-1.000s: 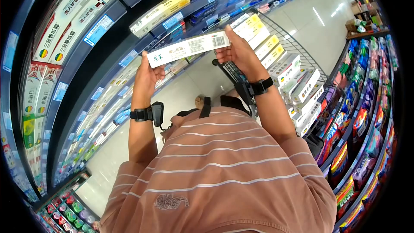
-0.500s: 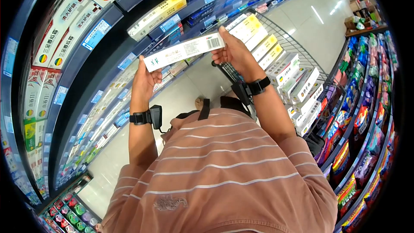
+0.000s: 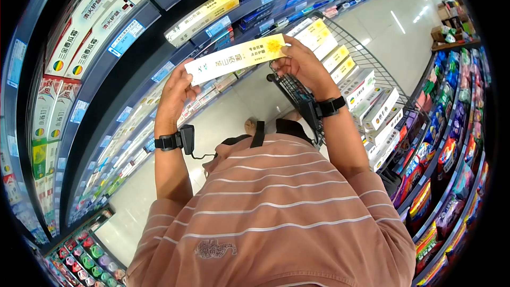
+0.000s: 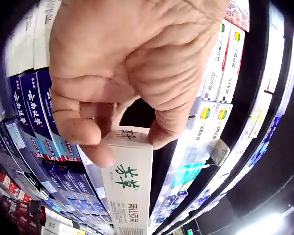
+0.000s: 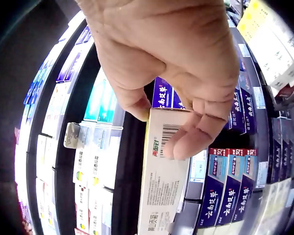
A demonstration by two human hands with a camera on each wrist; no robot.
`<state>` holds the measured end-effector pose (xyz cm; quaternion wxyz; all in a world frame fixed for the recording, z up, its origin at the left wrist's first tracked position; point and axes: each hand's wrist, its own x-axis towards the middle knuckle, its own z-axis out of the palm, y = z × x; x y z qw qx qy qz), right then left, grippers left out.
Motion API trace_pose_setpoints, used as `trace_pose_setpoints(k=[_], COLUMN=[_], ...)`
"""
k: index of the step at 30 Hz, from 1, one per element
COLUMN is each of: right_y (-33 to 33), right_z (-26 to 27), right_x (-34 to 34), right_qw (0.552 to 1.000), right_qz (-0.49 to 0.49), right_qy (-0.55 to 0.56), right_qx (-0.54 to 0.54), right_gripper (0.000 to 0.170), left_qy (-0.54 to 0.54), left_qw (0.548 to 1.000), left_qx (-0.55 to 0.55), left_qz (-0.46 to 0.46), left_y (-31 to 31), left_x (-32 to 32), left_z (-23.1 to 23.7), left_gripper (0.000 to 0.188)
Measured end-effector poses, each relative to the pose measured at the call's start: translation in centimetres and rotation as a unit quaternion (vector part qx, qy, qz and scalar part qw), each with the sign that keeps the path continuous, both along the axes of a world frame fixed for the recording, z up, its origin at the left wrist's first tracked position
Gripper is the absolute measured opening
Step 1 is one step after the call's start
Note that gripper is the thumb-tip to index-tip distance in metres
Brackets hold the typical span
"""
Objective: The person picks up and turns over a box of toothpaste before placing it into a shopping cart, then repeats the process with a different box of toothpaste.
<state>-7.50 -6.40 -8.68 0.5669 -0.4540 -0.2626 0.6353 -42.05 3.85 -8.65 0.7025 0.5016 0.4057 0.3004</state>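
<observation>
I see the box (image 3: 236,59) held out at twelve o'clock, long axis running eight to two: the left hand (image 3: 175,93) pinches its eight-o'clock end, fingers closed in; the right hand (image 3: 305,68) grips the other, nearer the cart (image 3: 406,93) at three.

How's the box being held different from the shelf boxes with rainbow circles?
The held box has a yellow end with a flower; the shelf boxes show rainbow circles.
The left hand and right hand hold the held box; the shelf boxes sit untouched.
All look long, partly white.
</observation>
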Motion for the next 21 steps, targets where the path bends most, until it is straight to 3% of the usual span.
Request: trace_pose_setpoints(k=[3,6,15,18,21], right_y=[0.5,0.6,0.6,0.9,1.2], right_z=[-0.4,-0.8,-0.2,-0.6,-1.1], right_x=[0.5,0.0,-0.7,-0.6,-1.0], right_qw=[0.998,0.997,0.995,0.994,0.991], right_qz=[0.036,0.008,0.014,-0.024,-0.066], right_qy=[0.016,0.028,0.036,0.080,0.086], right_qx=[0.053,0.076,0.095,0.073,0.074], right_gripper=[0.052,0.050,0.051,0.051,0.052], left_qy=[0.037,0.047,0.034,0.124,0.226], left_qw=[0.997,0.992,0.982,0.928,0.838], left_qx=[0.060,0.114,0.184,0.351,0.496], left_qz=[-0.023,-0.028,-0.010,0.023,0.015], left_y=[-0.3,-0.5,-0.8,-1.8,-2.7], left_x=[0.6,1.0,1.4,2.0,2.2], left_z=[0.9,0.2,-0.9,-0.8,0.2], left_gripper=[0.050,0.057,0.052,0.049,0.047])
